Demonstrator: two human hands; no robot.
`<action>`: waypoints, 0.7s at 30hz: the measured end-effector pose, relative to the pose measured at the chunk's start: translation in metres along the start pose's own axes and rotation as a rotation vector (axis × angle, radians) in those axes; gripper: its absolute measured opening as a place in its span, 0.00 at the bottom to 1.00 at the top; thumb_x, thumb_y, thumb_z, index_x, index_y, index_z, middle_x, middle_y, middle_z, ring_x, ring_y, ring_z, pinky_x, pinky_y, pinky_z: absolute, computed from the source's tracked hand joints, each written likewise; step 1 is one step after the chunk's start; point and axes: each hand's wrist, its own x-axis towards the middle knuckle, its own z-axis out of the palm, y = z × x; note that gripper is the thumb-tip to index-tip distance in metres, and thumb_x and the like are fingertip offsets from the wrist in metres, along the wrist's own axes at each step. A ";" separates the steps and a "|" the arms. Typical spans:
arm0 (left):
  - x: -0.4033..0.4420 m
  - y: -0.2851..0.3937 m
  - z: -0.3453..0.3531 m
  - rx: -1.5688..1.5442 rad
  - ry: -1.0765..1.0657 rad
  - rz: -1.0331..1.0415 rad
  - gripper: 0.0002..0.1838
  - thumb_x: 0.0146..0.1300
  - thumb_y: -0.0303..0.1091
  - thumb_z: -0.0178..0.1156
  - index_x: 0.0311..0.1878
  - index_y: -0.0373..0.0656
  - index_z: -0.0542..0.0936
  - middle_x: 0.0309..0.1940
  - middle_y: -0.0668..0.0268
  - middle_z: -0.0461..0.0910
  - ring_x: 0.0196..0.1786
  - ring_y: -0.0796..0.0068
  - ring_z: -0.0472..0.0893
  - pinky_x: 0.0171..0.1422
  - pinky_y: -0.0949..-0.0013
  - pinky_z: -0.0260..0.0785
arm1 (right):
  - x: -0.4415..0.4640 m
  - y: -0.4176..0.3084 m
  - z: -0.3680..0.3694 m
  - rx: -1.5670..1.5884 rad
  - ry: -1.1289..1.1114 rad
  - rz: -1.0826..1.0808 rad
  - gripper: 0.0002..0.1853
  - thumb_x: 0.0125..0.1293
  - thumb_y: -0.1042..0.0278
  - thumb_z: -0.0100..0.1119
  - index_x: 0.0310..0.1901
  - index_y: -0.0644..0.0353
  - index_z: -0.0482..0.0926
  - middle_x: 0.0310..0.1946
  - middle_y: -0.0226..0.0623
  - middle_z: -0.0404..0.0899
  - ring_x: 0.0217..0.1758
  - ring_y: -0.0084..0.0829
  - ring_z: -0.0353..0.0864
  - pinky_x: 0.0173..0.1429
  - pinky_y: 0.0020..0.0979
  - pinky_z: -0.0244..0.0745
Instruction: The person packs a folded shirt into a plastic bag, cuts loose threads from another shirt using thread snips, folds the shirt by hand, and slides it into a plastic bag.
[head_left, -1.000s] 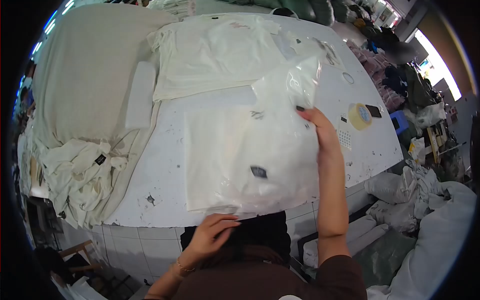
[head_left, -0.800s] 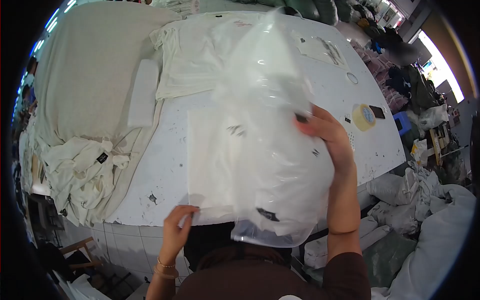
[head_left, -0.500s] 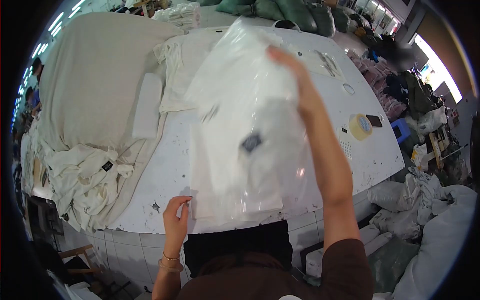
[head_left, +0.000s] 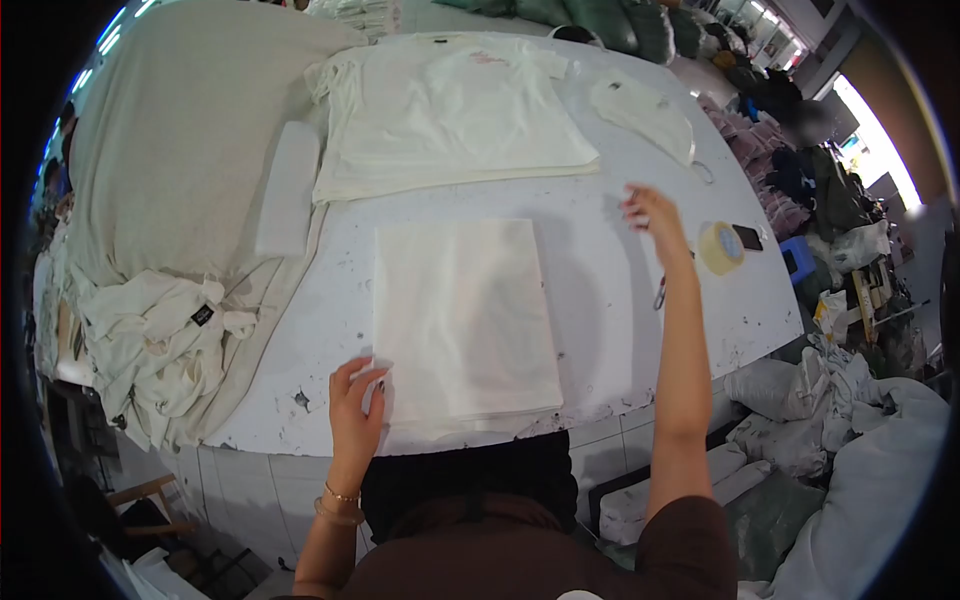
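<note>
White table: fills the middle of the frame, its near edge just in front of your body; its top (head_left: 610, 370) carries marks and specks.
Draped beige cloth (head_left: 190, 130): a large mound at the upper left of the frame.
Spread shirt (head_left: 450, 120): off-white, laid flat at the upper middle, with small reddish lettering near its top right.
Folded cloth (head_left: 465, 320): off-white, flat at the centre of the frame, between your two hands and near the table's front edge.
Crumpled garment (head_left: 160, 345): cream, heaped at the lower left, with a black label showing.
Long white block (head_left: 288, 190): left of the spread shirt, against the draped cloth.
Pale flat piece (head_left: 645, 115): at the upper right of the table, with small dark marks.
Your left hand (head_left: 357, 412): at the folded cloth's lower left edge, thumb and fingers apart; you grip nothing visible, and whether your fingertips touch the cloth cannot be told.
Your right hand (head_left: 653, 218): right of centre, above the table, fingers loosely bent and slightly apart, holding nothing visible.
Tape roll (head_left: 721, 248): yellowish, right of your right forearm.
Dark phone (head_left: 748, 238): just beside the roll.
Small red-and-dark item (head_left: 659, 293): beside your right forearm.
</note>
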 end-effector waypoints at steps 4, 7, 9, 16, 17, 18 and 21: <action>0.017 0.005 0.000 0.127 -0.071 0.152 0.20 0.53 0.20 0.59 0.51 0.44 0.80 0.60 0.60 0.71 0.62 0.54 0.68 0.65 0.58 0.62 | -0.107 0.030 0.071 -0.319 -0.074 -0.207 0.17 0.63 0.71 0.55 0.54 0.58 0.77 0.46 0.34 0.78 0.50 0.29 0.77 0.52 0.30 0.71; 0.026 0.004 0.014 0.224 -0.133 0.246 0.24 0.55 0.26 0.62 0.58 0.48 0.77 0.66 0.62 0.66 0.69 0.55 0.63 0.70 0.51 0.55 | -0.159 0.034 0.123 -0.553 -0.036 -0.497 0.23 0.62 0.70 0.59 0.60 0.53 0.73 0.62 0.40 0.68 0.67 0.42 0.65 0.68 0.42 0.59; 0.037 0.014 0.026 0.277 -0.187 0.310 0.27 0.58 0.34 0.63 0.62 0.49 0.73 0.69 0.63 0.62 0.72 0.55 0.59 0.71 0.46 0.52 | -0.185 0.024 0.164 -0.713 -0.083 -0.561 0.27 0.64 0.63 0.58 0.65 0.48 0.69 0.69 0.37 0.61 0.74 0.42 0.57 0.73 0.50 0.49; 0.028 -0.001 0.045 0.466 -0.471 0.383 0.37 0.66 0.58 0.49 0.74 0.54 0.57 0.77 0.59 0.44 0.78 0.51 0.45 0.76 0.41 0.37 | -0.210 0.029 0.189 -0.902 -0.374 -0.446 0.29 0.69 0.54 0.51 0.71 0.38 0.61 0.75 0.34 0.51 0.78 0.40 0.47 0.76 0.57 0.36; 0.022 0.001 0.043 0.464 -0.478 0.379 0.37 0.66 0.58 0.50 0.74 0.53 0.57 0.77 0.58 0.44 0.78 0.50 0.44 0.76 0.41 0.37 | -0.214 0.026 0.189 -0.922 -0.380 -0.424 0.27 0.69 0.53 0.52 0.69 0.42 0.64 0.73 0.36 0.56 0.78 0.41 0.49 0.75 0.58 0.40; 0.017 0.001 0.046 0.468 -0.445 0.390 0.37 0.66 0.58 0.50 0.73 0.52 0.59 0.76 0.56 0.47 0.77 0.48 0.46 0.75 0.39 0.39 | -0.208 0.020 0.194 -0.919 -0.388 -0.440 0.27 0.69 0.53 0.52 0.69 0.42 0.64 0.73 0.36 0.56 0.78 0.41 0.49 0.75 0.58 0.40; 0.007 0.003 0.056 0.450 -0.391 0.380 0.34 0.67 0.56 0.50 0.71 0.49 0.63 0.75 0.52 0.49 0.77 0.46 0.46 0.75 0.36 0.38 | -0.178 -0.014 0.235 -0.681 -0.264 -0.621 0.24 0.69 0.57 0.53 0.66 0.47 0.68 0.72 0.36 0.57 0.78 0.40 0.49 0.74 0.60 0.41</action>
